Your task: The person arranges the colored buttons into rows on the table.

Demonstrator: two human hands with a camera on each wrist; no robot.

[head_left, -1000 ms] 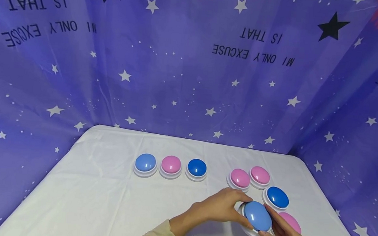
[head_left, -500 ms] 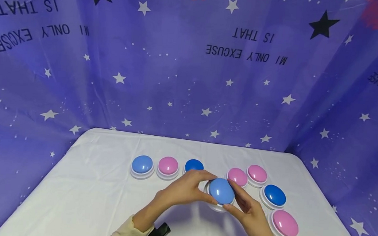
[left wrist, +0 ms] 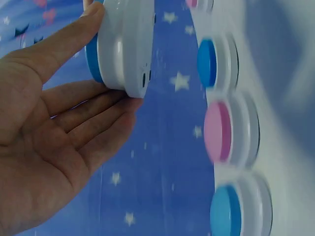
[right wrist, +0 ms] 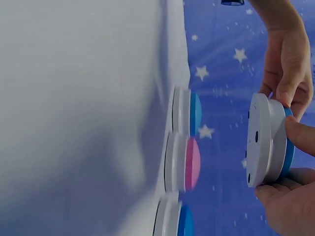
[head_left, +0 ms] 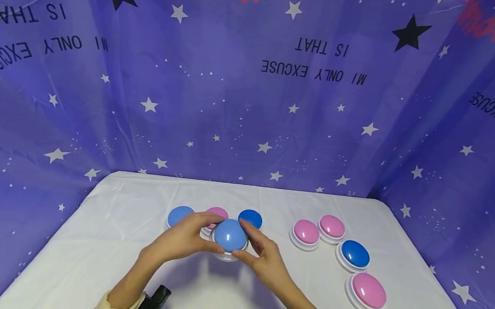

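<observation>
One round, plastic-looking button with a glossy light-blue dome and white base (head_left: 230, 234). Dome: smooth, rounded, marked by a small bright highlight. Base: stepped, widest at the bottom; its flat underside shows small dark spots. Pose: dome up, roughly level. Location: held clear of the white cloth-covered table (head_left: 72, 257), between your left hand (head_left: 183, 236) and your right hand (head_left: 268, 261), which grip its edges from opposite sides.

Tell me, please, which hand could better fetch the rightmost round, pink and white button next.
Probably the right hand: it is nearer that pink button than the left hand is. Both hold the round, light blue and white button, which likely needs releasing first.
</observation>
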